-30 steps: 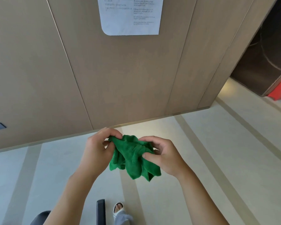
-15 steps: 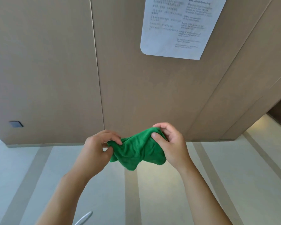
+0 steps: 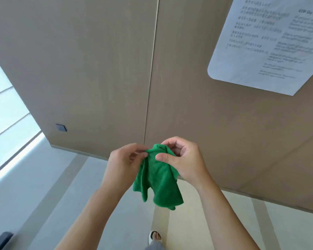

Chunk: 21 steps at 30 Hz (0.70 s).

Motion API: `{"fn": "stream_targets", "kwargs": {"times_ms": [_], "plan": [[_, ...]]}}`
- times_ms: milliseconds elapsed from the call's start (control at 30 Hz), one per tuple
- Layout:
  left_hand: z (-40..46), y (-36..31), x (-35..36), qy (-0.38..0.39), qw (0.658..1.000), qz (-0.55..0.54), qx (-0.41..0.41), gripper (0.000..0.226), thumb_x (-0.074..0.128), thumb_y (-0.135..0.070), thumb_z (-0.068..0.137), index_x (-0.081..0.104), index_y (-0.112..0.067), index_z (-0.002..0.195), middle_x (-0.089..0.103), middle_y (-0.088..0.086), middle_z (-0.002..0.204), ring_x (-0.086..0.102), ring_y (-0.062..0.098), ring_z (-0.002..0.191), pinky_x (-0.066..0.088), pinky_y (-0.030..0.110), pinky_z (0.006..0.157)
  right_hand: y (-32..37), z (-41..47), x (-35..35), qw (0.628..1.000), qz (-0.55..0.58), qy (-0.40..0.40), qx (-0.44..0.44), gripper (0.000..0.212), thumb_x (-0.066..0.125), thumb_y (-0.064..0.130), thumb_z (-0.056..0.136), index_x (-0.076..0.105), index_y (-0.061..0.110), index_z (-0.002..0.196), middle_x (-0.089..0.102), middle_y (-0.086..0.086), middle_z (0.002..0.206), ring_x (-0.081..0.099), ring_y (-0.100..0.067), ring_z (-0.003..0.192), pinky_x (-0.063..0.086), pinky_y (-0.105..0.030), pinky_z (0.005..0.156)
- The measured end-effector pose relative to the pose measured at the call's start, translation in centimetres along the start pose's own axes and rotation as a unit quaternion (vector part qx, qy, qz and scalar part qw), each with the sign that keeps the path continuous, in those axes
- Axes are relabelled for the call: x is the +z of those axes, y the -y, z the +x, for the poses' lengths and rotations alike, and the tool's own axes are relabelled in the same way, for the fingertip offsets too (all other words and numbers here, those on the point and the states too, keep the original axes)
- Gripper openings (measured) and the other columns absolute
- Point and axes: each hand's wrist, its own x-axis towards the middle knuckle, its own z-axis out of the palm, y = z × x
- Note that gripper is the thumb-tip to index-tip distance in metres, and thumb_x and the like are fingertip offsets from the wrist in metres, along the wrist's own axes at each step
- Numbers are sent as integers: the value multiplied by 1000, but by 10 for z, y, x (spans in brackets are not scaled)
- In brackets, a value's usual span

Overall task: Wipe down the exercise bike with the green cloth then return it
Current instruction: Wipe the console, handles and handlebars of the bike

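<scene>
The green cloth (image 3: 157, 179) hangs crumpled between both hands in front of me, above the floor. My left hand (image 3: 123, 166) pinches its upper left edge between thumb and fingers. My right hand (image 3: 184, 159) pinches the top of the cloth, thumb pressed on its front and fingers curled behind. The lower part of the cloth dangles free. The exercise bike is not identifiable in this view.
A beige panelled wall (image 3: 98, 69) stands just ahead, with a white printed notice (image 3: 266, 46) at upper right and a small dark wall plate (image 3: 61, 127). A bright window (image 3: 5, 112) lies left. My sandalled foot (image 3: 155, 237) shows below; a dark object (image 3: 0, 239) sits at bottom left.
The view has swung left, so the notice slid right and a window appeared. The cloth has loosened from a bunched wad and now hangs longer from both hands.
</scene>
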Motion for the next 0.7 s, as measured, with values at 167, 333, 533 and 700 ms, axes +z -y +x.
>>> {"fn": "stream_targets", "kwargs": {"times_ms": [167, 333, 533, 700], "plan": [[48, -7, 16, -32, 995, -75, -57, 16, 67, -8, 96, 59, -22, 93, 76, -1, 92, 76, 14, 83, 59, 31, 68, -6, 80, -15, 995, 10, 98, 2, 22, 75, -7, 91, 73, 7, 107, 80, -14, 100, 76, -24, 90, 63, -40, 84], [90, -7, 30, 53, 995, 25, -77, 42, 81, -51, 84, 59, -33, 114, 70, -18, 113, 67, 2, 109, 57, 22, 88, -5, 150, -19, 995, 1, 102, -17, 15, 84, 7, 87, 71, 12, 93, 77, -15, 87, 75, -22, 77, 61, -33, 71], [112, 0, 38, -104, 988, 49, -104, 23, 66, -3, 92, 59, -25, 96, 71, -13, 94, 72, 7, 96, 62, 29, 72, -9, 201, -15, 980, 31, 194, -25, 12, 84, 7, 87, 74, 15, 89, 76, -7, 81, 71, -17, 75, 59, -33, 71], [119, 8, 1, -178, 961, 153, -147, 26, 54, -4, 88, 58, -28, 97, 68, -3, 80, 64, 22, 72, 56, 47, 65, -15, 230, 0, 969, -20, 236, -70, 26, 72, 4, 96, 77, 29, 99, 77, 0, 95, 71, -24, 93, 61, -39, 86]]}}
